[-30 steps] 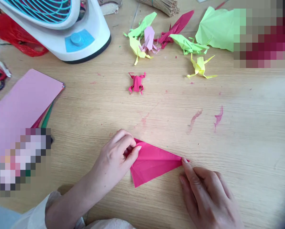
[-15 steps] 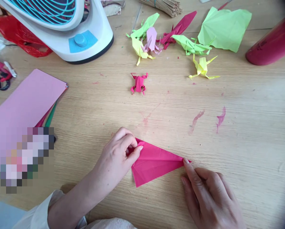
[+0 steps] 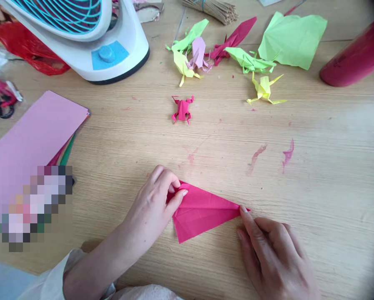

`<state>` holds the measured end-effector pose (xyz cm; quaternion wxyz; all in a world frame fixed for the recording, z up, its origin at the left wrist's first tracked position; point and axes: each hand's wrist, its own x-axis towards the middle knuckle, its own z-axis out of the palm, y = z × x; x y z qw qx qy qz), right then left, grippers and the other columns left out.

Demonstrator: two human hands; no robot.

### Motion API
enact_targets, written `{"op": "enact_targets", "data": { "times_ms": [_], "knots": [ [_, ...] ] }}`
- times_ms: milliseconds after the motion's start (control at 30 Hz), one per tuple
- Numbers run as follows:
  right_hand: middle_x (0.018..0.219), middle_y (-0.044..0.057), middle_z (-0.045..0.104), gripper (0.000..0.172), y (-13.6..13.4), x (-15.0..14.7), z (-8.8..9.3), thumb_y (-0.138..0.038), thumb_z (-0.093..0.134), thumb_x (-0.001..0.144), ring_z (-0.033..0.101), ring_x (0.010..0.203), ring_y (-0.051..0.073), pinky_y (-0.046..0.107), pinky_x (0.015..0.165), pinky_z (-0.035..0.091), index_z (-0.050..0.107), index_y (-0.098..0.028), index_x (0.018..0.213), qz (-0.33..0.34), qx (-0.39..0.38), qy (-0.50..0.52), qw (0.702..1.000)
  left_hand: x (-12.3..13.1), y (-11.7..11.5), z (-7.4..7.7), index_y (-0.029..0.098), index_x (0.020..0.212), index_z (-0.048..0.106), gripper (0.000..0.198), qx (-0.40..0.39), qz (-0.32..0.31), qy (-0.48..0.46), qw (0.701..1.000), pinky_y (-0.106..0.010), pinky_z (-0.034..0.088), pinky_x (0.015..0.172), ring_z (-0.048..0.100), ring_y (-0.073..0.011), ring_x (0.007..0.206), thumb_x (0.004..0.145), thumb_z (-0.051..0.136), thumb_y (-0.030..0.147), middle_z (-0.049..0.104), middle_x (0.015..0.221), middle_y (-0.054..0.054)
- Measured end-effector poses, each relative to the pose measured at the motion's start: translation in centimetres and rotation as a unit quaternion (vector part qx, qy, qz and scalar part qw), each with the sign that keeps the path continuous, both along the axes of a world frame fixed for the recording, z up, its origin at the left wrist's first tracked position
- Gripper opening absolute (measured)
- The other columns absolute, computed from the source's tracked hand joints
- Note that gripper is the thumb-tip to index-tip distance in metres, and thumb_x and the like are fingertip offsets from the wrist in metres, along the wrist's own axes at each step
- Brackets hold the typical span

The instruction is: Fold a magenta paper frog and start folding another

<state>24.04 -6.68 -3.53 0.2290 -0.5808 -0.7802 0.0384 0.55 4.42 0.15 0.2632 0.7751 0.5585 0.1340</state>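
A magenta sheet of paper (image 3: 202,210), folded into a triangle, lies flat on the wooden table (image 3: 299,187) near me. My left hand (image 3: 152,208) pinches its left corner between thumb and curled fingers. My right hand (image 3: 274,254) presses an extended fingertip onto the paper's right tip, the other fingers curled. A small magenta origami frog (image 3: 182,109) sits farther back, mid-table.
Several folded paper figures in green, yellow, pink and red (image 3: 202,52) lie at the back, with a crumpled green sheet (image 3: 293,39). A white and blue fan (image 3: 89,37) stands back left. A stack of coloured paper (image 3: 33,141) lies left; a dark red cylinder (image 3: 352,58) right.
Both hands stay on the magenta triangle; the left thumb has shifted slightly along its left corner. The view has drifted a little.
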Motion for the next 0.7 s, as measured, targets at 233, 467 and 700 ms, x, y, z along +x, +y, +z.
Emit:
{"op": "enact_targets", "data": {
  "times_ms": [233, 467, 700],
  "knots": [
    [0.092, 0.012, 0.062, 0.056, -0.1, 0.1, -0.1, -0.016, 0.059, 0.094, 0.055, 0.078, 0.022, 0.036, 0.066, 0.046, 0.044, -0.01, 0.148, -0.001, 0.006, -0.009, 1.0, 0.0, -0.2, -0.4, 0.02, 0.097, 0.06, 0.017, 0.063, -0.092, 0.01, 0.994, -0.027, 0.048, 0.073, 0.055, -0.0125, 0.083, 0.096, 0.047, 0.01, 0.051, 0.097, -0.002],
    [0.092, 0.012, 0.062, 0.055, 0.1, 0.1, -0.1, -0.014, 0.058, 0.094, 0.056, 0.079, 0.022, 0.036, 0.065, 0.045, 0.044, -0.009, 0.147, 0.0, 0.004, -0.019, 1.0, -0.3, -0.5, -0.4, 0.01, 0.102, 0.065, 0.023, 0.188, -0.221, 0.04, 0.956, -0.031, 0.054, 0.084, 0.061, -0.0172, 0.093, 0.097, 0.043, 0.008, 0.066, 0.102, -0.009],
    [0.093, 0.012, 0.062, 0.055, 0.3, 0.1, 0.2, -0.011, 0.058, 0.092, 0.055, 0.08, 0.022, 0.037, 0.067, 0.046, 0.045, -0.006, 0.146, 0.007, 0.002, -0.022, 1.0, 0.0, -3.7, 0.0, 0.009, 0.14, 0.05, 0.047, 0.194, -0.271, 0.225, 0.916, -0.035, 0.053, 0.1, 0.058, -0.0242, 0.123, 0.094, 0.04, 0.007, 0.055, 0.141, -0.016]
  ]
}}
